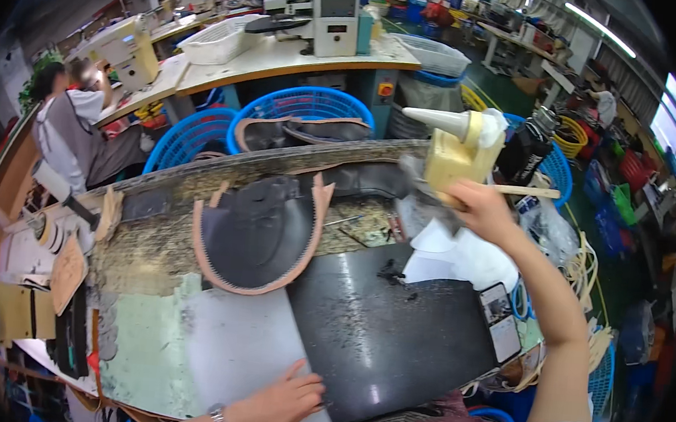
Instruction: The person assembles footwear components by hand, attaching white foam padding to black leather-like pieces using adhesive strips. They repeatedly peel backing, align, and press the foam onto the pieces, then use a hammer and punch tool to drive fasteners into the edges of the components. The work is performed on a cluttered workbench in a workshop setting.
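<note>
My left hand [283, 401] lies palm down near the front edge, fingers loosely extended, on a pale grey sheet [243, 335]. Farther off, my right hand [479, 211] has its fingers closed round a pale wooden handle [529, 191]; the handle's other end is hidden. Right beside that hand stands a yellowish, crusted container [455, 158] with a white cone-shaped nozzle [436, 121] lying across its top. Between the hands, beyond the sheet, sits a curved black piece with a notched tan rim [259, 236], its front edge next to the sheet.
A glossy black board [391, 336] covers the bench's right front, with a phone [500, 322] at its edge. White pieces [462, 258] lie behind it. Blue baskets [307, 100] with more curved pieces stand beyond the bench. Another person [72, 127] sits at far left.
</note>
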